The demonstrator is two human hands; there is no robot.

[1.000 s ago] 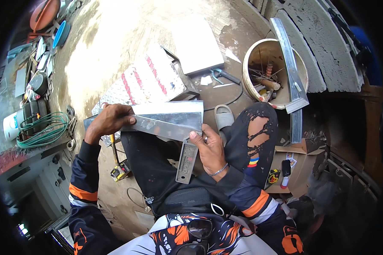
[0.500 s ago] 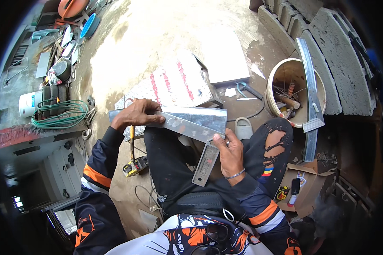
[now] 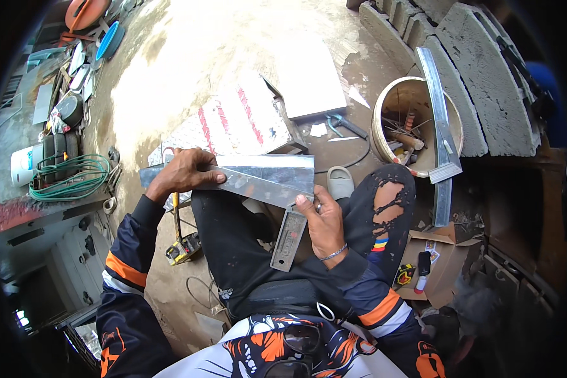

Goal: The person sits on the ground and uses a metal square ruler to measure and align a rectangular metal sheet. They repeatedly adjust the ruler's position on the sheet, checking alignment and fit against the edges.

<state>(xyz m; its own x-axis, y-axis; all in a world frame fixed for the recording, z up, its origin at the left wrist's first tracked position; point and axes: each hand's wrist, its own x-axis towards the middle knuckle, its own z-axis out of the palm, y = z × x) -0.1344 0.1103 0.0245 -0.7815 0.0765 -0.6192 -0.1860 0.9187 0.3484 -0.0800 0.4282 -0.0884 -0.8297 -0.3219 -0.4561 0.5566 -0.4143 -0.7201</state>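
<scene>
A try square lies at a slant against a silvery flat-sided metal bar (image 3: 277,165) over my lap. My left hand (image 3: 184,170) is closed around the bar's left part, its thumb pressing the end of the square's blade (image 3: 252,184). With its thumb and fingers, my right hand (image 3: 325,222) grips the try square at its corner, near the bar's right end. The square's thick grey handle (image 3: 289,239) points down toward my lap. Its blade covers part of the bar's lower side, and the fingertips under the bar are hidden.
Beyond my knees stands a red-marked metal box (image 3: 230,123). At the right, a bucket (image 3: 379,120) holds scraps, with a metal bar (image 3: 440,120) across its rim. A hammer (image 3: 180,223), cardboard box (image 3: 447,271), tape measure (image 3: 404,274) and concrete blocks (image 3: 485,75) lie around.
The whole view has shifted, so everything appears a little farther left and slightly higher. Both hands keep the same grip on the bar and try square.
</scene>
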